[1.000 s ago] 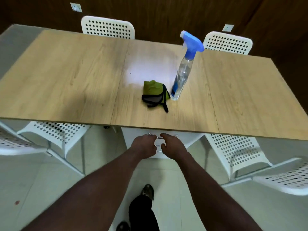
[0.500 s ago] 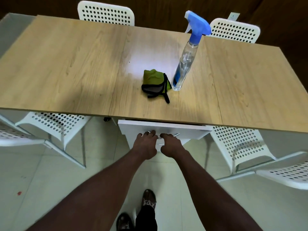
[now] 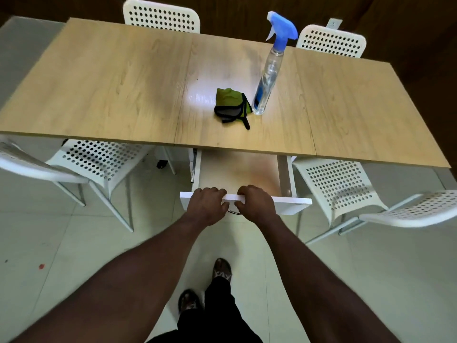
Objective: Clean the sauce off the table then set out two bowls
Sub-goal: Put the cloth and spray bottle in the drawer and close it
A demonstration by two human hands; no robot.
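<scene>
A white drawer (image 3: 291, 203) stands pulled out from under the wooden table (image 3: 111, 82). My left hand (image 3: 206, 205) and my right hand (image 3: 257, 203) both grip its front panel, side by side, over a metal handle. The part of the drawer that shows holds nothing; the rest is hidden under the table top. On the table lies a crumpled green cloth with black edging (image 3: 231, 103), and right of it stands a clear spray bottle with a blue trigger (image 3: 268, 78). No bowls are in view. A glossy patch shines left of the cloth.
White perforated chairs stand at the near left (image 3: 99, 157), the near right (image 3: 338, 184) and behind the table (image 3: 160, 17). Another chair seat (image 3: 420, 211) juts in at the right edge. My feet are on the tiled floor below the drawer.
Both hands have pulled the drawer out toward me, from nearly closed to well open. The cloth and bottle have stayed where they were.
</scene>
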